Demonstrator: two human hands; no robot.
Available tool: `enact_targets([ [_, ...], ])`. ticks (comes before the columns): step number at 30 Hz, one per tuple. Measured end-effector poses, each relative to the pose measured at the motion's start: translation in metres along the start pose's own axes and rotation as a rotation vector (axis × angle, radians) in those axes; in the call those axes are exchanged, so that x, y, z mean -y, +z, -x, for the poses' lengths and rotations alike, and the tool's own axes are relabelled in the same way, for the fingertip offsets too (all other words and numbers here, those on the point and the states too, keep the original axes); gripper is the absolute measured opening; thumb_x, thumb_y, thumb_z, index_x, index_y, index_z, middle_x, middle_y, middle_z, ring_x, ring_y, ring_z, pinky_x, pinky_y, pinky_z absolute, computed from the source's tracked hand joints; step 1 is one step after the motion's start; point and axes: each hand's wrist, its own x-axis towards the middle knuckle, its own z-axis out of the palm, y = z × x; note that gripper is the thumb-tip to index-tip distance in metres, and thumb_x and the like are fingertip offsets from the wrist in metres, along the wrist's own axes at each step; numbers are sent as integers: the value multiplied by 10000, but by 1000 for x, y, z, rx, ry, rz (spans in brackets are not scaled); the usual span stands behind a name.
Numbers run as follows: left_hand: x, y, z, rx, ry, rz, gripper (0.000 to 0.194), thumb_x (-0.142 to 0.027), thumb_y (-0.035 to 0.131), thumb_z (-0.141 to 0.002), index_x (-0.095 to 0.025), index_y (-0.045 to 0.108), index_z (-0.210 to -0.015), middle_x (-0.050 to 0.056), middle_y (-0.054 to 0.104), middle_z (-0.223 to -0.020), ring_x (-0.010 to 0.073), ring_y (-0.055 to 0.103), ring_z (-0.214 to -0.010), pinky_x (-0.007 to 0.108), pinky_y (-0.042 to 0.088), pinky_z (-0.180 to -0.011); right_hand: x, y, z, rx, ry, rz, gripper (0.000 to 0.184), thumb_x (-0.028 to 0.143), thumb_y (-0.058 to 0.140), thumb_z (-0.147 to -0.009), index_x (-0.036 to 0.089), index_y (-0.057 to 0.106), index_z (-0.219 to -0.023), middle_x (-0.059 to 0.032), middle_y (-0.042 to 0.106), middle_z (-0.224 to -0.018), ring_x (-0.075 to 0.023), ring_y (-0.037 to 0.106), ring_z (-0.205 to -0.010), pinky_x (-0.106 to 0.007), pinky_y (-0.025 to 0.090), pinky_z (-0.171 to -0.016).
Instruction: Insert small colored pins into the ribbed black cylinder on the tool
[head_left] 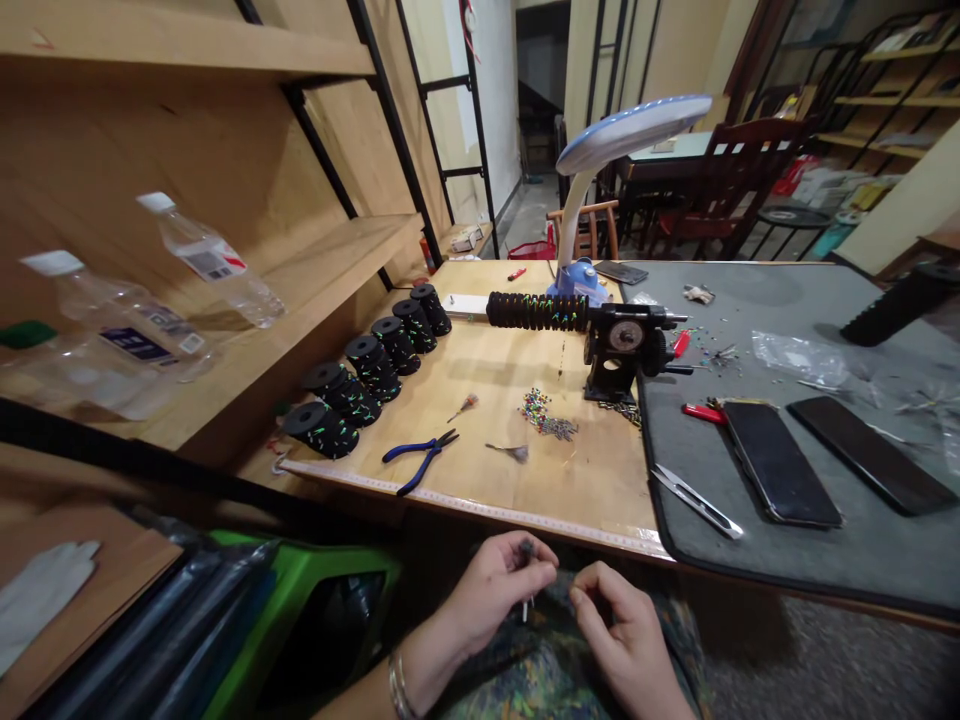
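Observation:
My left hand [506, 580] is closed in a pinch over my lap. Between its fingers is a small grey tuft [526, 549] with a thin white stem that shows below the fingers. Just right of it, my right hand [615, 625] has thumb and forefinger pressed together; whatever is in them is too small to make out. Two similar small tufts lie on the wooden tabletop ahead, one orange-tipped [468, 403] and one grey [516, 453]. Behind them is a heap of coloured beads [534, 405] beside small metal pieces [559, 430].
Blue-handled pliers [424, 458] lie near the table's front edge. Black foam spools [322, 428] line the left side. A black winding device [622, 345] carries a long ridged roll [536, 311]. Silver thread snips [697, 502] and a phone [780, 465] rest on the grey mat [720, 560].

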Motion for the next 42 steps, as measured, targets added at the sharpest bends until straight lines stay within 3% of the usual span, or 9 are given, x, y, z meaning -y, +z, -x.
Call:
enact_targets([
  [3, -4, 2, -4, -60, 56, -99, 282, -401, 731, -716, -140, 632, -683, -28, 514, -584, 93, 416, -537, 205, 315, -513, -1, -4, -1, 20, -20, 71, 236, 269, 473, -923, 206, 568, -717, -6, 596, -650, -158, 580, -595, -241, 435, -561],
  [6, -7, 4, -1, -90, 155, -227, 230, -359, 692, -759, -142, 650, -694, -6, 568, -602, 117, 473, -574, 216, 363, -555, -1, -8, -4, 61, -23, 73, 169, 251, 520, -899, 198, 662, -975, -76, 713, -874, -215, 673, -807, -290, 514, -728],
  [10, -9, 8, 7, -117, 245, -358, 171, -294, 645, -801, -145, 688, -729, 38, 663, -672, 154, 554, -626, 231, 408, -596, 7, -9, -12, 122, 44, -82, 399, 273, 542, -884, 193, 560, -1275, -133, 702, -1142, -260, 659, -1024, -339, 507, -873],
  [15, -9, 10, 9, -155, 278, -458, 151, -252, 625, -814, -149, 696, -727, 39, 664, -662, 153, 562, -607, 225, 403, -567, 14, -1, -22, 261, 229, -318, 268, 399, 497, -925, 179, 639, -982, -1, 648, -676, -163, 597, -627, -243, 462, -606],
  [20, -8, 9, 8, -121, 215, -372, 96, -232, 636, -796, -148, 681, -781, 38, 652, -690, 151, 564, -636, 237, 421, -604, 5, 4, -20, 218, 273, -304, 295, 408, 541, -881, 195, 548, -678, 52, 504, -558, -124, 463, -542, -232, 358, -541],
  [23, -6, 8, 8, -64, 138, -173, 223, -246, 671, -764, -154, 618, -960, 30, 648, -745, 150, 591, -666, 248, 450, -632, 0, 5, -18, 148, 329, -364, 330, 467, 543, -867, 200, 524, -673, 61, 471, -545, -119, 435, -518, -234, 343, -523],
  [26, -2, 6, 6, -14, 51, -32, 265, -315, 685, -760, -167, 540, -925, 31, 652, -731, 142, 604, -621, 236, 439, -565, -1, 6, -18, 88, 385, -427, 384, 546, 581, -824, 197, 531, -672, 60, 473, -534, -114, 428, -489, -233, 335, -499],
  [33, 8, 4, 2, 8, 10, -30, 358, -433, 748, -707, -177, 509, -778, 9, 637, -613, 132, 602, -539, 220, 430, -503, 6, 9, -17, 67, 434, -524, 479, 656, 638, -743, 194, 543, -660, 57, 509, -486, -97, 436, -427, -221, 328, -454],
  [42, 12, 9, 3, -36, 17, -131, 340, -394, 744, -706, -190, 473, -675, -24, 592, -519, 88, 505, -437, 197, 383, -454, 4, 12, -17, 46, 431, -479, 483, 651, 657, -726, 181, 585, -643, 16, 591, -502, -115, 499, -438, -229, 377, -458],
])
